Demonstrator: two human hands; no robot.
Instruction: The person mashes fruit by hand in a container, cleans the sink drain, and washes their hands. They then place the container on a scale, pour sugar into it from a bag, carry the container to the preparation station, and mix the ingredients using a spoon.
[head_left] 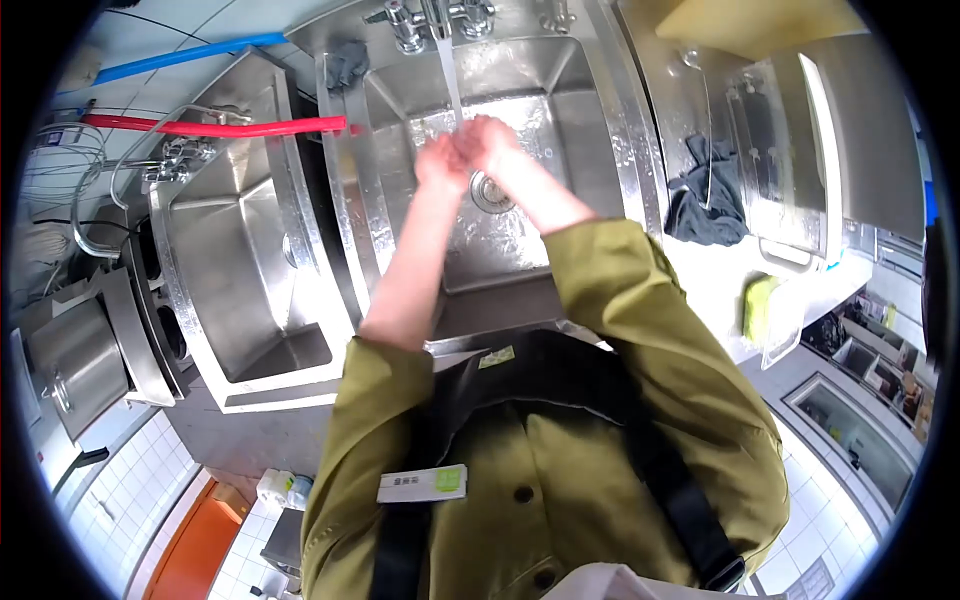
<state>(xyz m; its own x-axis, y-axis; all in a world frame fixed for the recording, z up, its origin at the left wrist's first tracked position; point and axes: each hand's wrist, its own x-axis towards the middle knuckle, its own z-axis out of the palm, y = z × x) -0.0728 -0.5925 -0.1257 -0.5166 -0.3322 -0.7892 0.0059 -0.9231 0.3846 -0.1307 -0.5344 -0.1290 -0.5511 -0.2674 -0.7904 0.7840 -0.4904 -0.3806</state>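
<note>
**Hands Under Running Tap**

You are holding your bare left hand [441, 162] and bare right hand [488, 141] together beneath the clear, narrow water stream [452, 82]. The stream is running from the silver metal tap [436, 14] over the rectangular stainless-steel sink [590, 150]. Your fingers are blurring; their spread cannot be told. A dark grey cloth [347, 63] is lying beside the basin.

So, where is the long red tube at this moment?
In the head view, the red tube is at the upper left, crossing the far part of the left sink, below the blue tube.
</note>
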